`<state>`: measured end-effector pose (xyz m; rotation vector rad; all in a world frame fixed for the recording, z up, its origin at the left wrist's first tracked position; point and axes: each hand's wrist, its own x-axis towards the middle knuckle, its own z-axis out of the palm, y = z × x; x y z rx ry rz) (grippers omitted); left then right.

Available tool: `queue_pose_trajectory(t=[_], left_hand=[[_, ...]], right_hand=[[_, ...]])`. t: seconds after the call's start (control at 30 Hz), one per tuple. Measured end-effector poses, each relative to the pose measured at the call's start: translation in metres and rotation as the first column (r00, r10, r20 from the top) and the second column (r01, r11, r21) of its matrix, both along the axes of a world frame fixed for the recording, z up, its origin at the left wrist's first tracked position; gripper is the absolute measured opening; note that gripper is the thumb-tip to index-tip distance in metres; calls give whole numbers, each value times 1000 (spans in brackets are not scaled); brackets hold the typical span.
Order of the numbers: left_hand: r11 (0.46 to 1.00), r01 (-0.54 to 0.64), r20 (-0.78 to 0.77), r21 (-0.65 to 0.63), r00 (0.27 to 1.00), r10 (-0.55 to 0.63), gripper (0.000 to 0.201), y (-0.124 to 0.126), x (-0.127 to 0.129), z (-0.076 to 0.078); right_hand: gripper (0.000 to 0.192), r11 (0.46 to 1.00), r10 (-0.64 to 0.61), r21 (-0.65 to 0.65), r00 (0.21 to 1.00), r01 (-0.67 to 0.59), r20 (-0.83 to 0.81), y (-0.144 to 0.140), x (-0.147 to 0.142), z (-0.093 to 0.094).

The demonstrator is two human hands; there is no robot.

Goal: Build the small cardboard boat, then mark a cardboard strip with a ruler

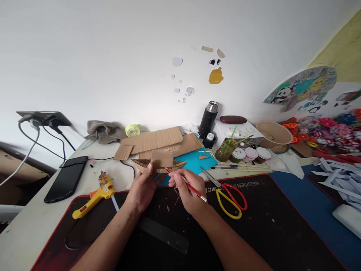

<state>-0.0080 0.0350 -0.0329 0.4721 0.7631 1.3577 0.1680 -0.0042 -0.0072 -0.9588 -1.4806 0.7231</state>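
Observation:
A small cardboard boat (141, 165) with pointed ends is held in my left hand (144, 188), thumb on its near side. A flat cardboard piece (162, 159) stands upright at the boat's middle. My right hand (190, 188) is closed around a red pencil (194, 191), whose tip is at the boat's near side; I cannot tell whether it touches. Scissors (222, 188) with one red and one yellow handle lie just right of my right hand. A yellow hot glue gun (97, 195) rests left of my left forearm.
Cardboard sheets (158, 139) and blue paper (194, 160) lie behind my hands. A dark ruler-like strip (166, 235) is on the black mat (254, 226). A black phone (66, 180) lies left. A thermos (209, 118), paint jars (237, 154) and a bowl (275, 133) stand by the wall.

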Motion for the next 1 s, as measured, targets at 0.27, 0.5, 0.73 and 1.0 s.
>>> queue_pose_trajectory(t=[0.27,0.5,0.73,1.0], left_hand=[[1000,14,48,-19,999,-13,48,-2,2,-2],[999,21,48,-33,999,-19,48,-1,1,-4],[999,43,54,-31,998,-42,47,-3,0,-7],[995,93,53,-26,994,-91,48,-5,2,-9]], right_hand=[[26,999,-22,49,1000,21,3,-1,0,0],[28,999,-17,35,1000,16,17,-1,0,1],[22,1000,-20,13,1000,20,16,0,-2,3],[14,999,-42,4,999,42,-17,0,-3,1]])
